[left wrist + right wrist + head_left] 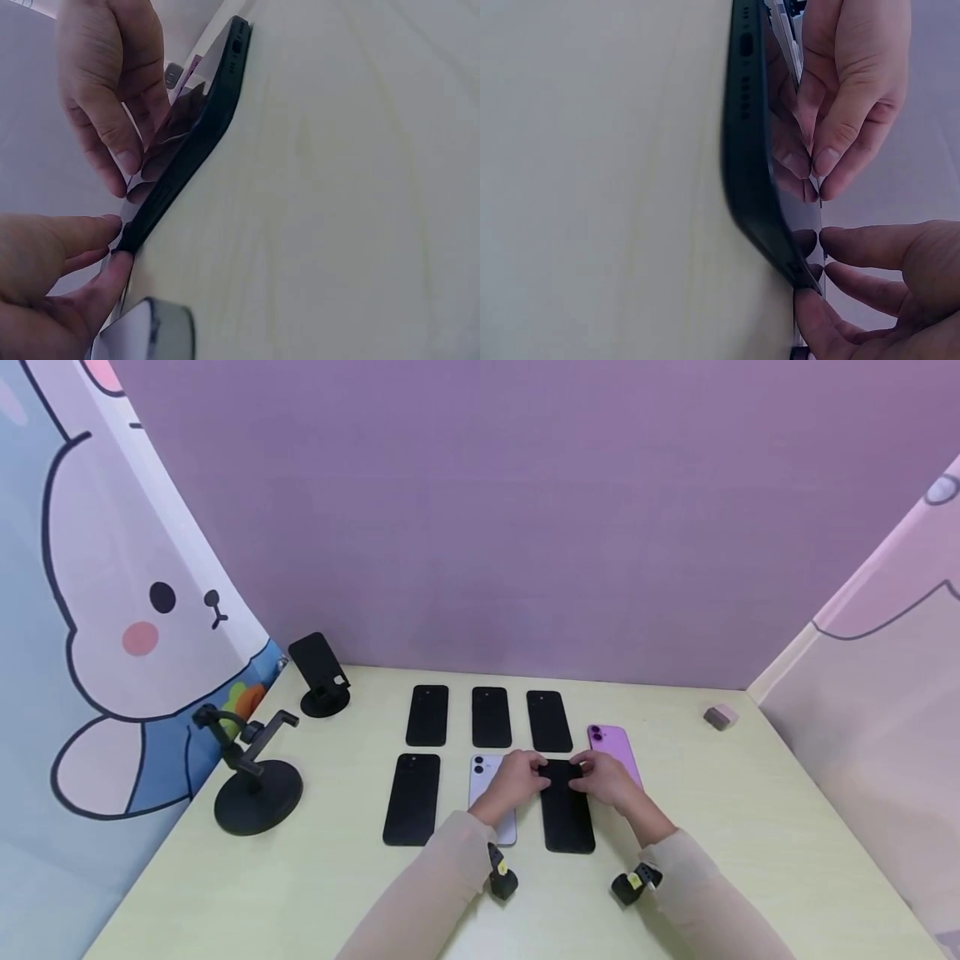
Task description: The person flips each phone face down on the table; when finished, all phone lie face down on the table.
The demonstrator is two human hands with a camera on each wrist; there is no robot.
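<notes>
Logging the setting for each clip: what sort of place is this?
Probably a staged recording booth, not a home: a pale yellow-green tabletop boxed in by a plain purple backdrop and a cartoon rabbit curtain, with flat black smartphones laid in rows.

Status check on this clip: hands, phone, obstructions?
Left hand and right hand both pinch the flat black phone's top end on the table. White phone lies under the left hand, no obstruction.
</notes>
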